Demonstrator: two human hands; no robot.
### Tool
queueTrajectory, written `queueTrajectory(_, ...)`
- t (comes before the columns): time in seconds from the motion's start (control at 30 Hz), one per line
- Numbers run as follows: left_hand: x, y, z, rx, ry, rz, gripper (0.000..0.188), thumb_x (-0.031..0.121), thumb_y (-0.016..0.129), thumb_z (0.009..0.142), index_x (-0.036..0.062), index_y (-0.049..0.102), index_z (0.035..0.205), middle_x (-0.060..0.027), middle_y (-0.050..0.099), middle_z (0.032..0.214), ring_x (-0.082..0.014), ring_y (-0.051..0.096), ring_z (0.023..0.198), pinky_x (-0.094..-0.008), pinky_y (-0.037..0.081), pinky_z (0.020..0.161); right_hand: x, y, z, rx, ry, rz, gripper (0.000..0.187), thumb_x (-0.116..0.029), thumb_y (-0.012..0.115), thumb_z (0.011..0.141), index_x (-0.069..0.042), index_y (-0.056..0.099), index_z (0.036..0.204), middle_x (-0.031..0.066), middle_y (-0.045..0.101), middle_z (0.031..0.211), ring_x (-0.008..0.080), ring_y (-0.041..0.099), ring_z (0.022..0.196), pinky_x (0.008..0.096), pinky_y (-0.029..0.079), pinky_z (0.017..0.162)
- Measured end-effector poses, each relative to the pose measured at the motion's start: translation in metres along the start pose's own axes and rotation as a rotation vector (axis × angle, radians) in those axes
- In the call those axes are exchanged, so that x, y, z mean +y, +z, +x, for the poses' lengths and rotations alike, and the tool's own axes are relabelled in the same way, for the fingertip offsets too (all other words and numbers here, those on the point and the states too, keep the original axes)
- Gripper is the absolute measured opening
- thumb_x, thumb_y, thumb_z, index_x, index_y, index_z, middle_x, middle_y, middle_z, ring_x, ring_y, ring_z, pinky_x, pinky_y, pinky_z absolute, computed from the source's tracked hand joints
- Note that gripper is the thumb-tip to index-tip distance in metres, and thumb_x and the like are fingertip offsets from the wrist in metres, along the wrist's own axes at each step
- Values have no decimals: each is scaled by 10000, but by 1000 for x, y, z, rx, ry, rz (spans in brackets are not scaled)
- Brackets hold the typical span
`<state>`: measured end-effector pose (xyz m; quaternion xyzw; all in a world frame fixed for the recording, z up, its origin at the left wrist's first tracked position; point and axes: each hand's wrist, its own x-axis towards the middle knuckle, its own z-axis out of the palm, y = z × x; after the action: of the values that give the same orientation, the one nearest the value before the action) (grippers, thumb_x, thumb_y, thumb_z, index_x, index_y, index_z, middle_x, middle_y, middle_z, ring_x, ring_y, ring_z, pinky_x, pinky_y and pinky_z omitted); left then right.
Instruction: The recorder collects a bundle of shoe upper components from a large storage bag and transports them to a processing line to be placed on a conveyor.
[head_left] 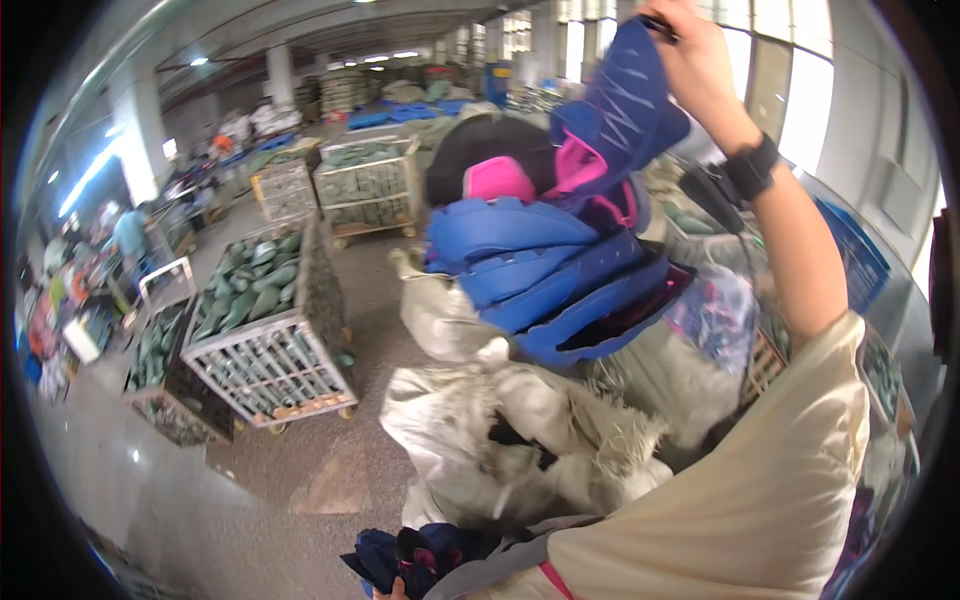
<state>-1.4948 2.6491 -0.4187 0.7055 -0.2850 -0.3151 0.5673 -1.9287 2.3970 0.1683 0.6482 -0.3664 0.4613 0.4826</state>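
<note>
My right hand [692,62] is raised at the upper right, its fingers closed on the end of a navy shoe upper [625,95] with pale zigzag lines and pink lining. The upper hangs over a stack of blue shoe uppers [545,262], curved and nested together, with pink and black parts showing. The stack rests on pale woven sacks [590,420]. Low at the bottom edge, my left hand [392,591] shows only its fingers, closed against a bundle of navy and pink shoe uppers [415,555]. The rest of that hand is hidden.
Wheeled cages [270,365] full of green foot-shaped forms stand at left, another cage [368,190] farther back. A blue crate [850,250] is at right, near the windows. A person [130,235] stands far left among piled goods.
</note>
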Motion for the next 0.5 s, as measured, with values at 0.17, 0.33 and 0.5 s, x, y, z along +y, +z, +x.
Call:
queueTrajectory(0.17, 13, -39, -19, 133, 32, 35, 394, 239, 678, 741, -86, 593, 947, -181, 620, 871, -240, 548, 727, -359, 457, 675, -54, 45, 7, 32, -187, 105, 215, 42, 625, 650, -91, 592, 816, 60, 518, 746, 242, 558, 674, 349, 462, 607)
queueTrajectory(0.33, 53, -54, -61, 328, -56, -41, 415, 198, 671, 724, -103, 570, 990, -208, 613, 892, -260, 552, 736, -373, 458, 680, -127, 104, -16, -91, -102, 536, 268, 171, 521, 585, -36, 584, 743, 70, 474, 717, 163, 517, 601, 259, 422, 526)
queueTrajectory(0.5, 109, -84, -63, 554, -159, -33, 331, 108, 667, 722, -130, 580, 936, -144, 622, 833, -203, 547, 725, -337, 450, 671, -218, 151, -82, -290, -14, 939, 284, 137, 524, 505, -57, 609, 693, 67, 483, 668, 165, 533, 615, 260, 421, 486)
